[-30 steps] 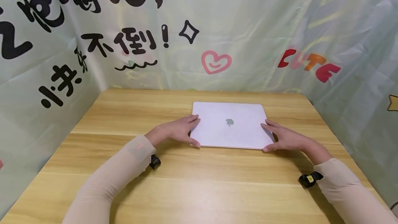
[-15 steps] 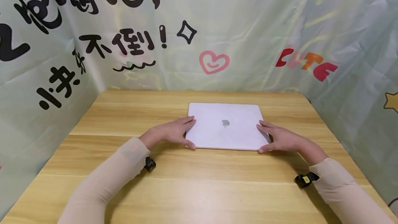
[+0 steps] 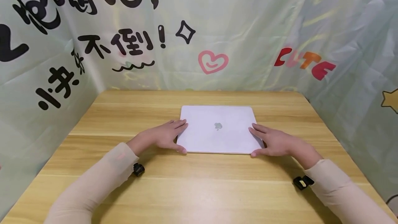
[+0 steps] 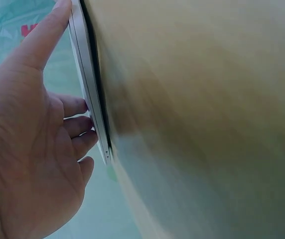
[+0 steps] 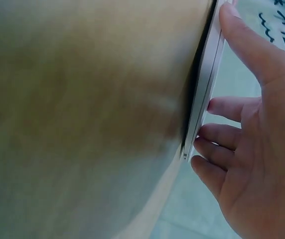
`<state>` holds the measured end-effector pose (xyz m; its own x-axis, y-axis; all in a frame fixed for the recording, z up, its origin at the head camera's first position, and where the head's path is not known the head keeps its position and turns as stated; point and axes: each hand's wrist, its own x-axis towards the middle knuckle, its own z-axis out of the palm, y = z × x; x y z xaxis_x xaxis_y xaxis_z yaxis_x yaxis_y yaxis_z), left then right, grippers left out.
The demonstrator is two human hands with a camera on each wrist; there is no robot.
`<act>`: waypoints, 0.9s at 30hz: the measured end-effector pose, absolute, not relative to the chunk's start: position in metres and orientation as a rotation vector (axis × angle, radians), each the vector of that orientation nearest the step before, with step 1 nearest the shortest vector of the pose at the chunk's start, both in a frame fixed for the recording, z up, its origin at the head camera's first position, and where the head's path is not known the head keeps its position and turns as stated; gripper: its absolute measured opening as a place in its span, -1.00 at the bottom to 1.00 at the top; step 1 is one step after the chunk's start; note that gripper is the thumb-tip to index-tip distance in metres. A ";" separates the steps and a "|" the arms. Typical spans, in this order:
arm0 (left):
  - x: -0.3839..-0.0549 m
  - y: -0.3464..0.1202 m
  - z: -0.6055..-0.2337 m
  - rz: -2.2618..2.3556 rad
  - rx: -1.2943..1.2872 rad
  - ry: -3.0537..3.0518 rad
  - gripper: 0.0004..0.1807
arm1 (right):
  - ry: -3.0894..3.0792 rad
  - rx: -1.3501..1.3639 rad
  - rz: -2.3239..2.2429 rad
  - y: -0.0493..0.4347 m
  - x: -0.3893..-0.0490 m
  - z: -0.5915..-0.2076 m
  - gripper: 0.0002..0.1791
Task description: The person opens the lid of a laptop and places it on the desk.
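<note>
A closed silver laptop [image 3: 205,139] with an apple logo on its lid lies flat on the wooden table. At its left side, my left hand [image 3: 163,136] has its fingertips on the lid's edge and its thumb at the near corner. My right hand [image 3: 276,141] touches the opposite side in much the same way. Both hands have fairly straight, spread fingers. The left wrist view shows the laptop's thin side edge [image 4: 85,64] beside the fingers. In the right wrist view the other side edge [image 5: 205,74] runs along the right fingertips.
The wooden table [image 3: 199,189] stretches around the laptop to all sides. A pale printed cloth [image 3: 248,16] with lettering and a heart hangs behind the table and along both sides. Small black cameras sit at the left wrist [image 3: 138,169] and right wrist [image 3: 302,182].
The laptop has slid to the left and a little nearer to me, with both hands moving along at its sides. The head view has shifted slightly.
</note>
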<state>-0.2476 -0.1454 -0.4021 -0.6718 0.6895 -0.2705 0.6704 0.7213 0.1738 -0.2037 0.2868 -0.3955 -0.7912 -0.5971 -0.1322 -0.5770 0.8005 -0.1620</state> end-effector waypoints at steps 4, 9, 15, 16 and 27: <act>-0.242 -0.155 -0.404 0.013 1.075 2.619 0.30 | 2.812 -0.980 -0.090 0.280 -0.200 -0.397 0.13; -0.236 -0.165 -0.405 0.016 1.081 2.624 0.30 | 2.829 -1.041 -0.051 0.271 -0.196 -0.397 0.12; -0.227 -0.174 -0.403 0.054 1.059 2.626 0.28 | 2.826 -1.060 -0.027 0.263 -0.191 -0.397 0.13; -0.226 -0.175 -0.402 0.067 1.060 2.626 0.27 | 2.823 -1.061 -0.024 0.262 -0.191 -0.397 0.14; -0.215 -0.188 -0.402 0.133 1.078 2.618 0.27 | 2.837 -1.109 0.000 0.250 -0.181 -0.397 0.14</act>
<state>-0.2152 -0.1883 -0.4019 -0.6706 0.7002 -0.2451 0.6718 0.7133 0.1998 -0.1815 0.2502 -0.3968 -0.7307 -0.6768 -0.0893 -0.6768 0.7353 -0.0346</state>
